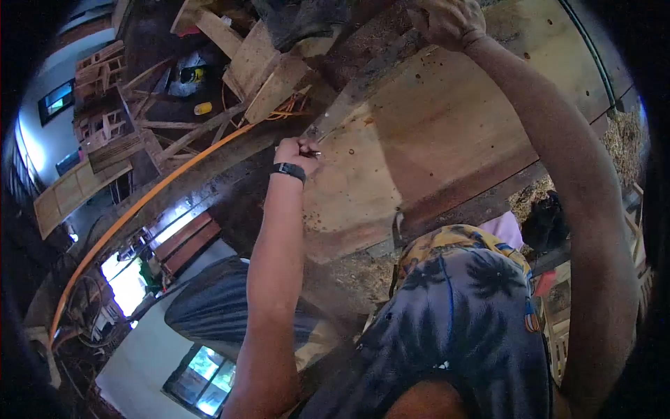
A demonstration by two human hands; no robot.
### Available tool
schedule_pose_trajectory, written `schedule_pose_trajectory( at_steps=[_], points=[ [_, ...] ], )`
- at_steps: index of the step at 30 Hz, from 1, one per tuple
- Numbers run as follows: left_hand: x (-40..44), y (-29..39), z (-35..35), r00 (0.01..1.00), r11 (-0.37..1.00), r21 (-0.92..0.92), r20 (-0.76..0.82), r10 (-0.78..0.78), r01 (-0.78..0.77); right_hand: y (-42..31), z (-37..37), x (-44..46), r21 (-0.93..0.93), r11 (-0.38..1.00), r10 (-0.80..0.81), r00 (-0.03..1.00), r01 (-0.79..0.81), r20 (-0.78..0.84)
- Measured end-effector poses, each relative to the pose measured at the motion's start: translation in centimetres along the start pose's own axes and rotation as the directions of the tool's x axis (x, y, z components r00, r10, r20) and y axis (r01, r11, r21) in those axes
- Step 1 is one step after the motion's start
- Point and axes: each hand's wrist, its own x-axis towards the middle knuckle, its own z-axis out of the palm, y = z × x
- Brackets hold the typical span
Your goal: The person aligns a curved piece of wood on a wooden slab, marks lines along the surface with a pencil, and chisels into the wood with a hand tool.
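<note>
My left hand (296, 153), with a dark watch (289, 170) on its wrist, is closed at the near-left edge of a plywood sheet (447, 133). A small shiny bit shows at its fingertips, too little of it to name. At the top of the view, my right hand (447, 21) is stretched far out over the sheet's far side. Its fingers are curled down, and whatever they grip is hidden. Between both hands runs a long dark strip (370, 84) along the sheet's edge. Small dark spots mark the plywood.
An orange hose (157, 188) curves along the left side. Wooden boards (258, 59) are piled at the top, near a yellow object (202, 108) on the floor. Wooden furniture frames (105, 126) stand at the left. Wood shavings (624, 143) lie at the right.
</note>
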Motion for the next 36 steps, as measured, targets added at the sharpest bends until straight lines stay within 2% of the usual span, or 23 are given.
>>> schedule_pose_trajectory(
  at_steps=[3, 6, 8, 11, 12, 14, 15, 16, 17, 18, 20, 21, 22, 24, 25, 26, 27, 28, 29, 30, 32, 33, 36],
  points=[
    [0.5, -0.2, 1.0, 0.999, 0.977, -0.212, -0.036, -0.029, 0.021, 0.6, 1.7, 0.0, -0.008, 0.999, -0.050, 0.986, 0.050, -0.156],
    [0.6, -0.7, 1.9, 0.997, 0.945, -0.325, -0.076, -0.015, -0.011, 0.6, 1.5, 0.1, -0.126, 0.991, -0.039, 0.999, 0.036, -0.019],
    [0.2, -0.9, 2.6, 0.994, 0.916, -0.401, -0.106, -0.033, -0.013, 1.2, 2.2, 0.3, -0.024, 0.997, -0.074, 0.992, 0.072, -0.098],
    [6.6, 1.0, -0.6, 0.999, 0.945, -0.326, -0.010, -0.037, 0.031, 1.2, 2.7, 0.0, 0.015, 0.997, -0.069, 0.968, 0.075, -0.243],
    [6.9, 1.3, -1.6, 0.995, 0.985, -0.165, 0.090, -0.038, 0.052, 0.9, 2.7, 0.0, 0.010, 0.998, -0.062, 0.953, 0.068, -0.296],
    [6.8, 1.4, -3.5, 0.955, 0.986, 0.160, 0.283, -0.087, 0.042, 0.8, 1.9, 0.0, 0.014, 0.998, -0.055, 0.969, 0.060, -0.242],
    [3.6, 0.7, -2.6, 0.957, 0.814, 0.535, 0.278, 0.083, -0.226, 0.7, 1.8, -0.1, 0.017, 0.998, -0.052, 0.975, 0.057, -0.215],
    [0.4, 0.2, -1.3, 0.910, 0.441, 0.797, 0.341, 0.235, -0.413, 0.8, 2.1, 0.0, 0.026, 0.996, -0.080, 0.961, 0.090, -0.263],
    [-1.7, -0.2, -0.1, 0.825, -0.045, 0.880, 0.460, 0.329, -0.473, 1.2, 2.7, 0.2, 0.033, 0.992, -0.104, 0.945, 0.120, -0.311],
    [-0.1, 1.2, -0.3, 0.653, -0.735, 0.561, 0.725, 0.217, -0.379, 1.3, 2.9, 0.1, 0.037, 0.988, -0.126, 0.925, 0.149, -0.357],
    [0.5, 3.1, 0.6, 0.648, -0.919, 0.140, 0.748, -0.145, -0.369, 0.9, 2.5, 0.0, -0.011, 0.997, -0.081, 0.958, 0.081, -0.274],
    [0.2, 3.9, 1.2, 0.646, -0.929, -0.087, 0.695, -0.315, -0.359, 0.7, 2.1, -0.1, -0.037, 0.998, -0.059, 0.970, 0.052, -0.235],
    [0.9, 4.4, 1.2, 0.564, -0.892, -0.208, 0.711, -0.420, -0.401, 0.7, 2.2, -0.1, -0.036, 0.996, -0.082, 0.970, 0.076, -0.227],
    [-2.6, 2.9, 1.3, 0.646, -0.948, -0.047, 0.721, -0.250, -0.314, 2.0, 3.1, 0.3, -0.030, 0.993, -0.121, 0.969, 0.117, -0.217],
    [-4.6, 2.3, 2.0, 0.678, -0.964, 0.027, 0.717, -0.165, -0.263, 2.4, 4.4, 1.3, -0.013, 0.993, -0.116, 0.952, 0.117, -0.282],
    [0.3, 2.9, -0.9, 0.514, -0.967, 0.069, 0.855, -0.069, -0.245, 3.4, 5.6, 1.2, -0.013, 0.997, -0.079, 0.959, 0.078, -0.274],
    [2.5, 3.2, -2.4, 0.595, -0.893, 0.300, 0.802, 0.047, -0.335, 2.8, 4.2, 0.5, -0.012, 0.998, -0.059, 0.968, 0.058, -0.245],
    [1.8, 2.6, -2.8, 0.685, -0.760, 0.518, 0.716, 0.134, -0.392, 2.2, 3.1, 0.1, -0.004, 0.999, -0.037, 0.979, 0.037, -0.202],
    [1.0, 1.9, -3.5, 0.856, -0.156, 0.871, 0.488, 0.169, -0.466, 1.5, 1.9, -0.2, -0.001, 1.000, -0.017, 0.987, 0.017, -0.160],
    [-1.9, 0.6, -3.2, 0.957, 0.520, 0.804, 0.221, 0.189, -0.288, 0.7, 1.1, -0.4, -0.002, 1.000, 0.004, 0.993, -0.004, -0.114],
    [-1.8, -0.3, -3.8, 0.963, 0.801, 0.551, 0.245, 0.113, -0.235, -0.3, 0.3, -0.6, -0.009, 0.999, 0.041, 0.998, -0.041, -0.042],
    [-1.8, -0.3, -3.6, 0.958, 0.898, 0.397, 0.275, 0.082, -0.191, -0.3, 0.1, -0.5, -0.014, 0.999, 0.040, 0.999, -0.041, -0.034],
    [-1.0, -0.1, -2.2, 0.973, 0.960, 0.255, 0.224, 0.058, -0.116, 0.0, 0.7, -0.4, -0.009, 1.000, 0.018, 0.995, -0.019, -0.096]
  ],
)
